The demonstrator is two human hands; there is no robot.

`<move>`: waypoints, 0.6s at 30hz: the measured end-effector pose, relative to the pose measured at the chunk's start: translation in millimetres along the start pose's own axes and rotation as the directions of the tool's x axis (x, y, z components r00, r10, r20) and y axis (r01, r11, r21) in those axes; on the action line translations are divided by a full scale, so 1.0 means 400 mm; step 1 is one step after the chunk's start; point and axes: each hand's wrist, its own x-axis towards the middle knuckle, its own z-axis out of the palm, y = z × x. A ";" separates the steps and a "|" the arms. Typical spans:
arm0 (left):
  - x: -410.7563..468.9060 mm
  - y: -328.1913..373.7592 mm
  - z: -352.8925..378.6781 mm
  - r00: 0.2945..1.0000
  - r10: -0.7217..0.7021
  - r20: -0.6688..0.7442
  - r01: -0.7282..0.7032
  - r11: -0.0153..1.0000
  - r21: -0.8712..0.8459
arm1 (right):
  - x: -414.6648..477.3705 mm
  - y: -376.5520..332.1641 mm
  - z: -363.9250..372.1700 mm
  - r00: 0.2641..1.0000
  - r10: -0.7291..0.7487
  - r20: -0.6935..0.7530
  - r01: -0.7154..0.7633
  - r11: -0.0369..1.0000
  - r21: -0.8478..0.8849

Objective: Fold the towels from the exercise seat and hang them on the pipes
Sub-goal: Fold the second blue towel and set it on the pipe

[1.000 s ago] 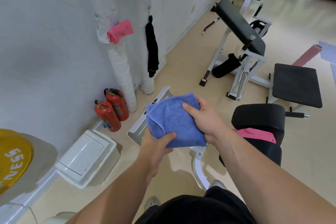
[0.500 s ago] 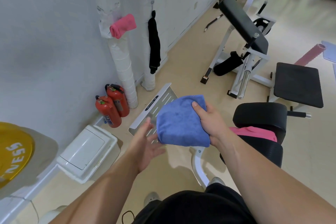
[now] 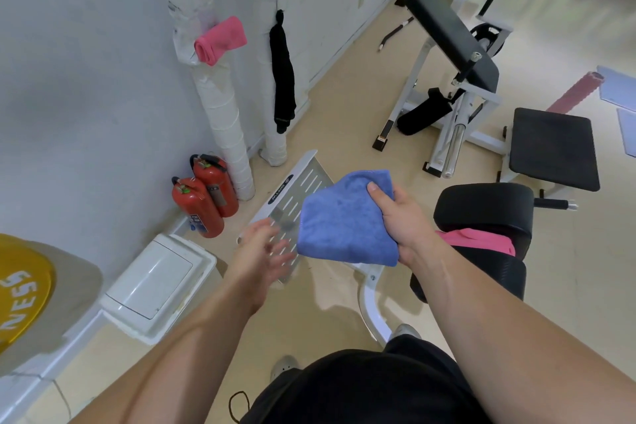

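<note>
Holding a folded blue terry towel (image 3: 347, 217), ready for the white wrapped pipes (image 3: 223, 120).
We judge folding done and hanging next: our right hand (image 3: 402, 220) pinches the towel above the slotted metal footplate (image 3: 309, 182) and must drape it where the rolled pink towel (image 3: 220, 39) sits. Our left hand (image 3: 263, 251), blurred, is spread beside it, holding nothing. A second pink towel (image 3: 478, 241) lies on the black padded seat (image 3: 495, 272). The yellow weight plate (image 3: 20, 289) reads "NESS"; the footplate label is illegible.
</note>
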 end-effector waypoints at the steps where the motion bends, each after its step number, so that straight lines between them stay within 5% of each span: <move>1: -0.011 -0.003 0.009 0.989 -0.101 0.104 0.093 0.992 0.085 | -0.004 0.002 0.002 1.000 0.014 0.012 -0.014 1.000 0.018; 3: -0.041 -0.009 0.029 0.912 -0.253 0.324 0.203 0.962 0.181 | -0.014 0.004 0.007 0.997 0.040 0.061 -0.043 0.998 0.047; 6: -0.035 -0.008 0.046 0.879 -0.145 0.454 0.177 0.984 -0.030 | -0.028 0.008 0.008 0.993 0.053 0.110 -0.054 0.999 0.008; 11: -0.040 0.030 0.071 0.968 0.101 0.230 -0.092 0.995 -0.048 | -0.025 0.018 -0.009 0.999 0.016 0.034 -0.016 1.000 -0.008; 18: -0.050 0.040 0.087 0.896 0.426 0.128 -0.436 0.898 0.064 | -0.041 0.025 -0.028 0.974 -0.049 0.220 0.090 0.979 -0.181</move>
